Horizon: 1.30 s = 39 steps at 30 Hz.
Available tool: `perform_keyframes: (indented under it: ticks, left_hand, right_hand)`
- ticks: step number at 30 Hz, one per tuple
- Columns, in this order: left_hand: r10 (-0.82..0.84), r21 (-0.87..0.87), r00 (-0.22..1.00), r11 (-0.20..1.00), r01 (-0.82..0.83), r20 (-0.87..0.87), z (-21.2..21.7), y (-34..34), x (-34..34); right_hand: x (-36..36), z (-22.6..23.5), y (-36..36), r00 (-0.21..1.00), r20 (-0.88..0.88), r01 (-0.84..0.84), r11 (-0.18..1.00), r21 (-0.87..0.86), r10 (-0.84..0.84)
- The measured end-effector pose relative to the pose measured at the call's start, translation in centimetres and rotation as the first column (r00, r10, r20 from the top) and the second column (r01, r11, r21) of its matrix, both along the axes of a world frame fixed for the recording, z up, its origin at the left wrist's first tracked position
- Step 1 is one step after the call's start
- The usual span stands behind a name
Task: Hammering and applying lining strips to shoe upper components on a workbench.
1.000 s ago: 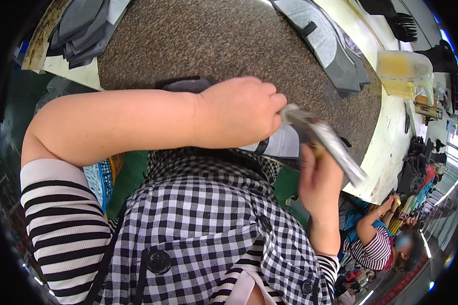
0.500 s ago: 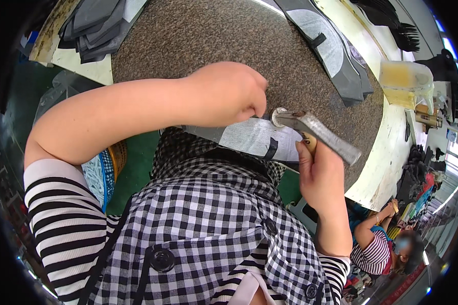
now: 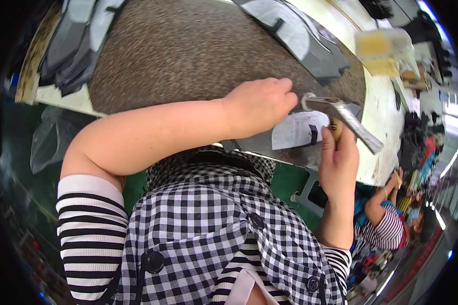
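Observation:
My right hand (image 3: 339,157) grips a hammer by its wooden handle (image 3: 336,128). The metal hammer head (image 3: 353,122) slants above a dark grey flat piece at the table's near edge. On this piece are a whitish patch (image 3: 294,131) and a short black strip (image 3: 313,135). My left hand (image 3: 259,107) is closed, fingers curled, over the left part of the piece. What its fingertips hold, if anything, is hidden. The hammer's round face hangs just right of its fingers; whether it touches the piece I cannot tell.
Stacked grey pieces (image 3: 79,48) lie at the table's far left, and more with whitish patches (image 3: 290,35) at the far right. A clear plastic tub (image 3: 384,48) stands beyond them on the right. Another person (image 3: 381,216) sits at the right. The brown tabletop (image 3: 173,56) has a curved edge.
Both hands and the hammer have moved to the right, and the patched grey piece has shifted right too. My view has turned a little, so the table and stacks appear displaced.

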<state>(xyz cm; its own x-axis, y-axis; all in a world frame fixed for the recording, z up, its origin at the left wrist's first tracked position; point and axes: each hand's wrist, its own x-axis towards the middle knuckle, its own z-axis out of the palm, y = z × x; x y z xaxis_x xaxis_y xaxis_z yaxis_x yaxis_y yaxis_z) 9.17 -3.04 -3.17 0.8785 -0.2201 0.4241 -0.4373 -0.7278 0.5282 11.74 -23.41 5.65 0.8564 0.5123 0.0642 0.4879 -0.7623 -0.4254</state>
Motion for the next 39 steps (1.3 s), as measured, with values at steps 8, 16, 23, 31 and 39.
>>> perform_keyframes:
  ticks: [8,16,23,31,39]
  left_hand:
    - [-0.252,0.265,0.968,0.934,0.241,0.007,1.4,0.5,-0.9]
    - [-0.174,0.154,0.984,0.972,0.179,-0.047,1.4,1.8,-1.0]
    - [-0.156,0.092,0.978,0.981,0.17,-0.138,1.9,3.1,-1.4]
    - [-0.143,0.178,0.985,0.971,0.159,-0.1,2.1,4.0,-2.7]
    - [-0.099,0.191,0.985,0.973,0.126,-0.144,2.1,4.8,-4.1]
  right_hand:
    - [0.0,-0.6,-1.0,0.997,-0.075,0.016,0.998,-0.063,-0.021]
    - [0.1,-1.2,-1.1,0.992,-0.06,-0.111,0.994,-0.01,0.111]
    - [-0.8,-2.0,-0.6,0.984,-0.024,-0.174,0.985,-0.011,0.174]
    - [-1.7,-2.6,-0.3,0.976,0.009,-0.22,0.975,0.025,0.22]
    - [-1.7,-2.2,1.1,0.96,0.053,-0.276,0.959,0.06,0.273]
